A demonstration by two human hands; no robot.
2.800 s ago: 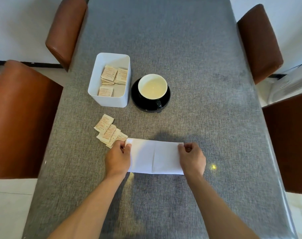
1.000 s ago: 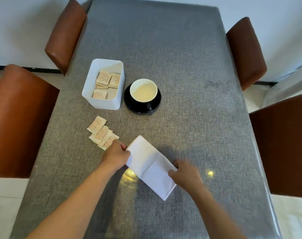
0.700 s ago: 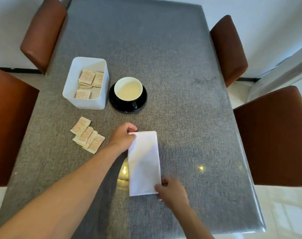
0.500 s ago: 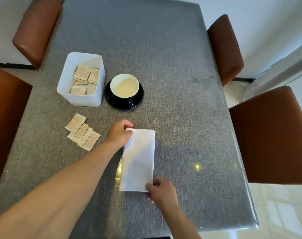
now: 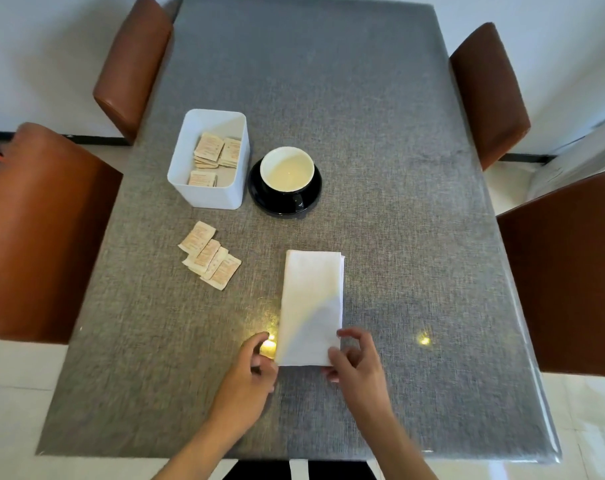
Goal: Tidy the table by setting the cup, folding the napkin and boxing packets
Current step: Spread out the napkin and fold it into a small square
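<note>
The white napkin lies folded into a long strip that points away from me. My right hand pinches its near right corner, thumb on top. My left hand hovers beside the near left corner with its fingers apart and nothing in them. A white cup stands on a black saucer further back. Left of it is a white box with several packets inside. Several loose packets lie fanned out on the cloth, left of the napkin.
The grey cloth-covered table has brown chairs on both sides: two on the left and two on the right. The table's near edge runs just under my wrists.
The napkin was turned from lying crosswise to pointing away from me. My left hand left its far end and came back beside the near left corner. My right hand stayed at the near right corner.
</note>
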